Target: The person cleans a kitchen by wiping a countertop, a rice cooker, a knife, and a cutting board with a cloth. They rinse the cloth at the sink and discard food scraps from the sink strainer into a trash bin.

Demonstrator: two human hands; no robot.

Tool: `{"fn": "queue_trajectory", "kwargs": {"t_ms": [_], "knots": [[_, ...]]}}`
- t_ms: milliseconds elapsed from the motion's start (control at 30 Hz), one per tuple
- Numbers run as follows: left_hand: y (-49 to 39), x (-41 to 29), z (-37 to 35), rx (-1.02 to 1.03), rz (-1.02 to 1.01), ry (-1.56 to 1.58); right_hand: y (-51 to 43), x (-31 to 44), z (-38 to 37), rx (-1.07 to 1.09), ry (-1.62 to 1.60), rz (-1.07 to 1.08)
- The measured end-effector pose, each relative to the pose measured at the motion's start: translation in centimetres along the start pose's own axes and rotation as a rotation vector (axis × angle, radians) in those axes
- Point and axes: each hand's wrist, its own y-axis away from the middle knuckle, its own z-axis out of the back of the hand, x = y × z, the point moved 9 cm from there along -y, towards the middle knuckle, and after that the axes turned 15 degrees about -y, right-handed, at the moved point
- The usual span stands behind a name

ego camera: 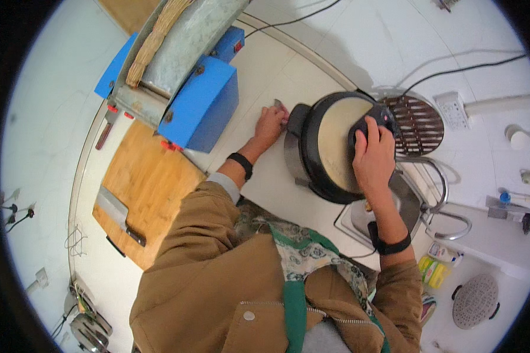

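Note:
A round electric griddle (306,145) with a dark rim stands on the counter, and a pale, flat layer (335,137) covers much of its plate. My right hand (374,154) grips a black part (382,115) at the griddle's far right side; whether this is a handle or a separate tool is unclear. To the griddle's left, my left hand (271,123) rests low over the counter, fingers curled around or against a small object (279,104) that is mostly hidden by them.
A blue machine with a metal trough (203,106) stands at upper left. A cleaver (115,207) lies on the wooden board (154,176). Behind the griddle is a brown woven mat (417,125). A sink (408,207) with a curved tap (444,181) lies at right.

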Motion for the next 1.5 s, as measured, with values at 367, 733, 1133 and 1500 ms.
{"fn": "queue_trajectory", "kwargs": {"t_ms": [367, 733, 1133, 1500], "knots": [[-9.4, -6.6, -2.9, 0.023, -0.508, 0.228, -0.3, 0.0, -0.2, 0.067, -0.03, -0.076], [-7.4, 2.2, 0.4, -0.266, 0.06, -0.12, -0.2, 0.1, 0.0, 0.037, -0.047, -0.027], [-4.4, 2.8, 0.9, -0.126, 0.135, -0.246, 0.2, 0.0, 0.2, -0.005, -0.036, 0.034], [7.3, 1.2, 2.7, 0.041, 0.069, -0.226, -0.6, 0.4, 0.4, -0.045, -0.033, 0.033]]}}
